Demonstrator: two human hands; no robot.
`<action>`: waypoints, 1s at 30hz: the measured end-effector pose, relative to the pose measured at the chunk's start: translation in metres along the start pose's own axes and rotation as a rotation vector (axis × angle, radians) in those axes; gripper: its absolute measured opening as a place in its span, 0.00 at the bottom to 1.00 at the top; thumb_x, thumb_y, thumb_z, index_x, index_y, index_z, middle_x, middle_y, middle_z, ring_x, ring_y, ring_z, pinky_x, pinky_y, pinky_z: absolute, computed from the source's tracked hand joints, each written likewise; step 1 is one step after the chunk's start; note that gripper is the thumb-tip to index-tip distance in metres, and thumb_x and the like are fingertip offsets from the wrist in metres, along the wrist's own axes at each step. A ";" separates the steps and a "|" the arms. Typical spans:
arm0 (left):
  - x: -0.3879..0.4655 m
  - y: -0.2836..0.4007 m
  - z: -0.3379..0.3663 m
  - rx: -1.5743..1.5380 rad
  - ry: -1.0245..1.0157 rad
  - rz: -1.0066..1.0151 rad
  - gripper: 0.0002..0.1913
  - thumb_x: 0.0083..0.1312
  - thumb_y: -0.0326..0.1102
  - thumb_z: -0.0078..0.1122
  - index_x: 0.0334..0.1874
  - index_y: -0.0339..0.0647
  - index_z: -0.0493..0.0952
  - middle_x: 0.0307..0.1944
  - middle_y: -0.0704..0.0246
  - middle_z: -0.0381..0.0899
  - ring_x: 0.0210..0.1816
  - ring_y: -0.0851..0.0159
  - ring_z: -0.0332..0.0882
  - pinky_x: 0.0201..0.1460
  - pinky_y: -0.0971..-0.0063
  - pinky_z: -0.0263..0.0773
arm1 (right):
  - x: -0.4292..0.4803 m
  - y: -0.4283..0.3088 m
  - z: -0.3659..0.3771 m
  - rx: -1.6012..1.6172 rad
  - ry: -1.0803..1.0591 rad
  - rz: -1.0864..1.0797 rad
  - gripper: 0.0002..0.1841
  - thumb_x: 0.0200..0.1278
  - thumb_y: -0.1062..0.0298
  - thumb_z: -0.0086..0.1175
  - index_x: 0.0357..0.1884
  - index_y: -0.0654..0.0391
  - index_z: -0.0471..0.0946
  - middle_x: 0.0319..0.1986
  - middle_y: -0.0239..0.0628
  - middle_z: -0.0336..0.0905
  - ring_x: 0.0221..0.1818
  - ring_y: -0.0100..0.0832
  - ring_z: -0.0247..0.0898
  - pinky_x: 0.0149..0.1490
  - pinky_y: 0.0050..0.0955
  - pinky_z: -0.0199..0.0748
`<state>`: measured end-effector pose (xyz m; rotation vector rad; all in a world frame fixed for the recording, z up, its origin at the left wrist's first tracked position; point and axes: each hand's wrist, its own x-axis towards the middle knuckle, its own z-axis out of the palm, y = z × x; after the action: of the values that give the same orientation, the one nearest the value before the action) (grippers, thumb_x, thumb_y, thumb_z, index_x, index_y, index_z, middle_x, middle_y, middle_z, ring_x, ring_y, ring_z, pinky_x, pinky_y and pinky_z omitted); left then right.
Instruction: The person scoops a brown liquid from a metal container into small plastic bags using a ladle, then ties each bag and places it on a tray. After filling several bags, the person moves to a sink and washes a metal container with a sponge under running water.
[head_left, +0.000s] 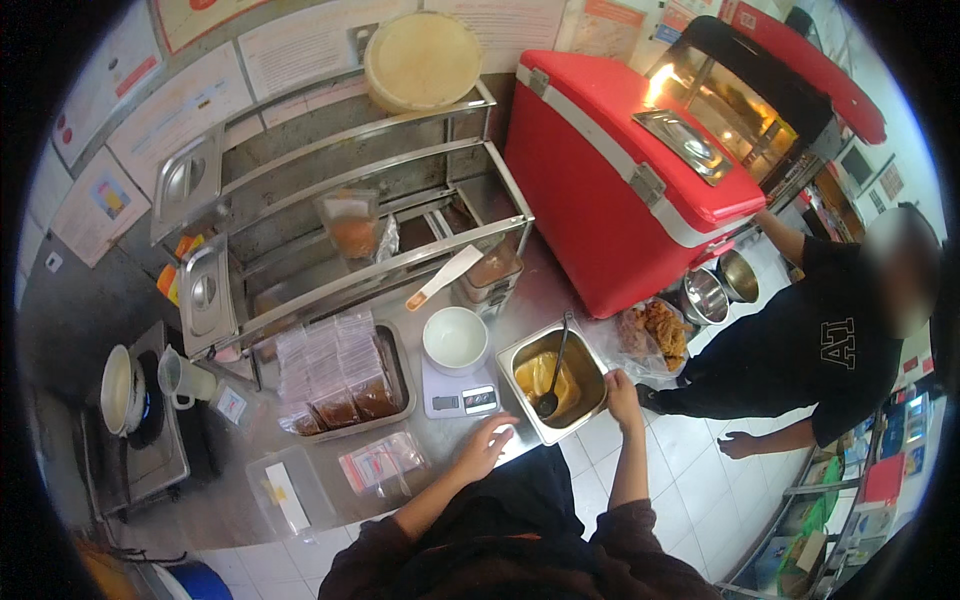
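Observation:
A deep stainless steel food pan (513, 352) sits at the front edge of the steel counter, brown sauce (534, 372) in its bottom. Inside it leans a black ladle (559, 367), bowl down in the sauce. My right hand (624, 401) grips the pan's right rim. My left hand (486, 450) hovers by the counter's edge, just left of the pan, fingers apart and holding nothing. Beyond it, a white bowl (455, 339) rests on a digital kitchen scale (442, 386). Further left, a metal tray (407, 375) bears stacked plastic packets of brown filling (337, 375).
Behind stand a steel rack (360, 274) and a red cooler box (592, 187). Bagged fried chicken (652, 334) lies right of the pan. A co-worker (810, 330) stands at right. At left, a saucepan (122, 390) sits over a lit gas burner (148, 405).

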<state>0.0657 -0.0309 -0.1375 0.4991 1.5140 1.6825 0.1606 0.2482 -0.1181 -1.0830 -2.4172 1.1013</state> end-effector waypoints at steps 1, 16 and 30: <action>0.015 -0.006 0.008 -0.130 -0.029 0.053 0.11 0.69 0.38 0.44 0.44 0.38 0.70 0.43 0.67 0.67 0.44 0.68 0.72 0.33 0.79 0.76 | -0.013 0.008 -0.001 0.059 -0.027 -0.022 0.14 0.66 0.62 0.41 0.33 0.64 0.69 0.25 0.46 0.73 0.31 0.38 0.70 0.39 0.33 0.66; -0.130 0.017 -0.067 -0.205 0.215 -0.171 0.09 0.68 0.35 0.48 0.37 0.37 0.73 0.54 0.72 0.61 0.49 0.71 0.66 0.50 0.76 0.67 | -0.049 -0.127 -0.006 0.590 -0.641 -0.072 0.09 0.63 0.66 0.49 0.38 0.62 0.74 0.44 0.37 0.76 0.43 0.29 0.73 0.50 0.28 0.69; -0.213 0.019 0.021 -0.555 0.912 0.059 0.18 0.65 0.39 0.51 0.52 0.32 0.68 0.48 0.65 0.71 0.50 0.64 0.70 0.53 0.71 0.65 | 0.174 -0.268 -0.119 -0.828 0.826 -0.464 0.15 0.53 0.65 0.52 0.44 0.57 0.73 0.45 0.43 0.72 0.51 0.42 0.66 0.53 0.44 0.64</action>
<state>0.2036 -0.1804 -0.0687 -0.6097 1.4844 2.4213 -0.0370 0.3223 0.1495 -0.8228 -2.1829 -0.4870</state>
